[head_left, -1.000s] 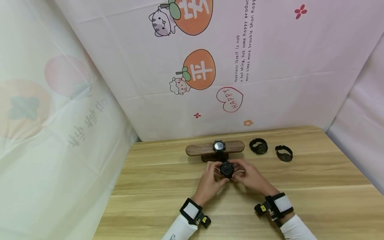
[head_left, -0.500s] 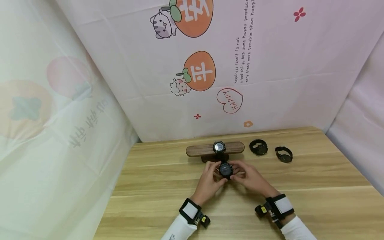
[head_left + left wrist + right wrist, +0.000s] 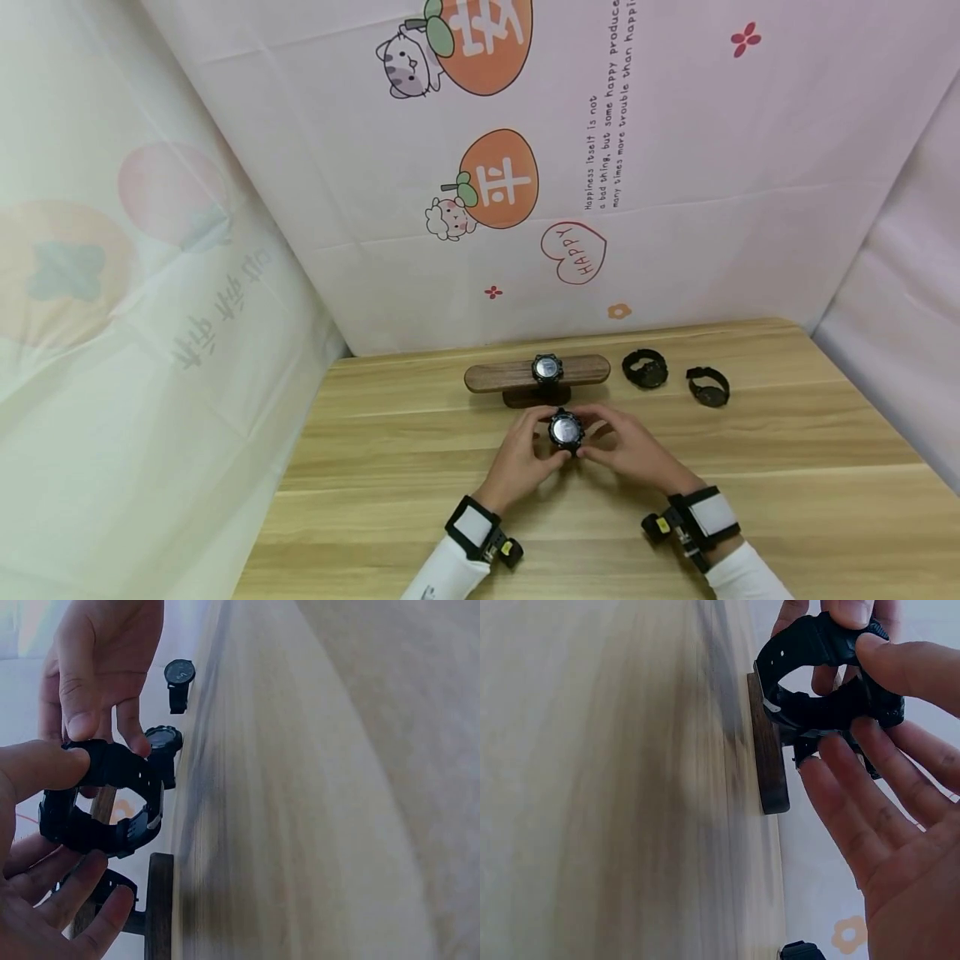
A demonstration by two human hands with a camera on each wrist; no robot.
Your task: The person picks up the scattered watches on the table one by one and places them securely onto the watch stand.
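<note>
A black wristwatch [image 3: 566,430] with a round face is held between both hands, just in front of the wooden stand. My left hand [image 3: 521,458] pinches its left side, thumb at the near edge and fingers at the far edge. On the other side my right hand [image 3: 628,450] pinches it the same way. In the left wrist view the watch strap [image 3: 135,769] forms a buckled loop. The right wrist view shows holes in the strap [image 3: 802,645] and the loop above the table. Behind it, another black watch [image 3: 547,367] sits around the stand's bar.
The dark wooden watch stand [image 3: 495,377] has a rounded horizontal bar on a base. To its right lie two more black watches, one [image 3: 645,369] nearer the stand and one [image 3: 708,387] farther right. A printed cloth [image 3: 420,283] hangs behind the wooden table [image 3: 375,467].
The held watch has tilted, so its face now catches the light and shows brighter. Both hands have shifted slightly toward the person and keep their grip.
</note>
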